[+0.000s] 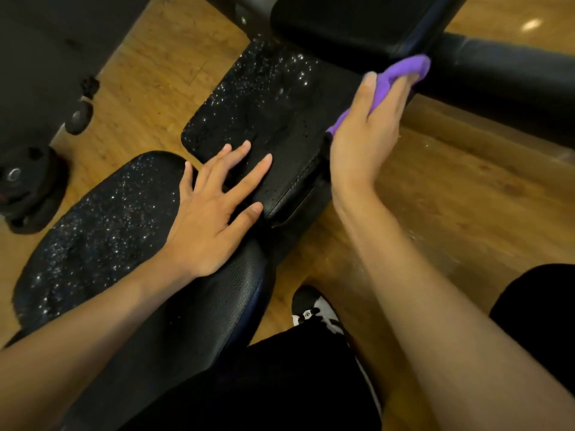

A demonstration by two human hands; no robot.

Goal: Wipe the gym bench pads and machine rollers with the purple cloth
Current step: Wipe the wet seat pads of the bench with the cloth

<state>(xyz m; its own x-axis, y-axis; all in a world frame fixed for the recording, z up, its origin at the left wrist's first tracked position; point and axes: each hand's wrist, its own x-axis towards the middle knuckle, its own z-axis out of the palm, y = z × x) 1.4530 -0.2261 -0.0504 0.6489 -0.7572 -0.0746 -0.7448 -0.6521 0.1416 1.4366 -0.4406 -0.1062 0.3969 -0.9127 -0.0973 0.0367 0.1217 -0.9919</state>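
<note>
On wood floor (451,188), wet bench pads (102,219)

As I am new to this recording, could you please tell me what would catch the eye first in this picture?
The purple cloth stands out most, gripped in the right hand at the upper right, against the edge of the top pad beside the roller. Glistening droplets speckle the middle pad and the near pad at lower left. The left hand rests flat, fingers spread, across the gap between those two pads.
</note>
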